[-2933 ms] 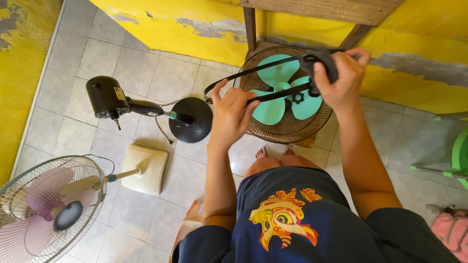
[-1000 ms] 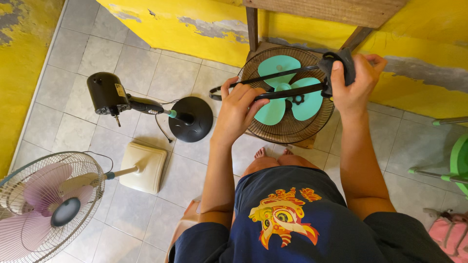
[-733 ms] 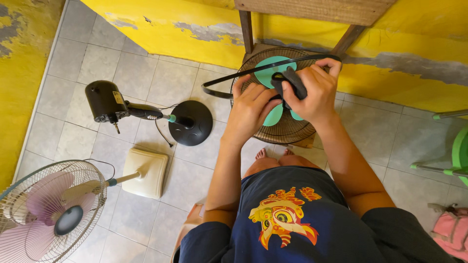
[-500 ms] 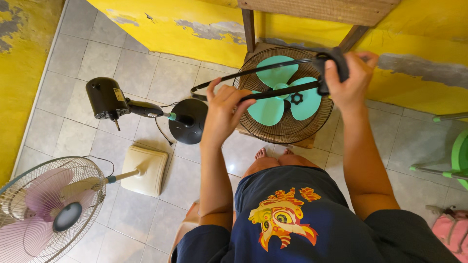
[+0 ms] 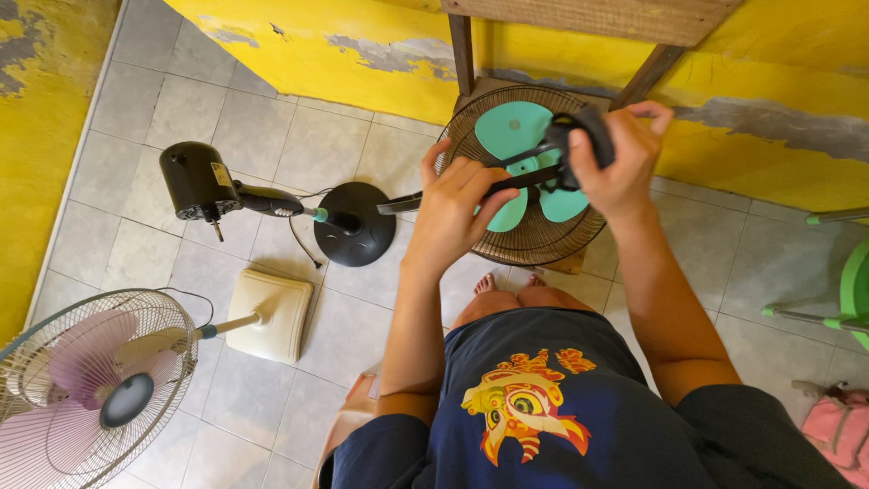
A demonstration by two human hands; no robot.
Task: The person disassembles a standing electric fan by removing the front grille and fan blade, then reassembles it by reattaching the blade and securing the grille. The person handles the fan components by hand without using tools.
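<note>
Now closer together, left hand (image 5: 457, 213), right hand (image 5: 615, 158), black strap (image 5: 507, 181)

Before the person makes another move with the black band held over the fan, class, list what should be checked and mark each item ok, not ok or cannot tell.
1. Left hand grips the black band: ok.
2. Right hand holds the band's thicker end: ok.
3. Teal fan blade sits inside the dark grille: ok.
4. Band fastened around the grille: not ok; it is lifted above it.
5. Bare toes away from the grille: cannot tell.
6. Blade locked on its hub: cannot tell.
</note>
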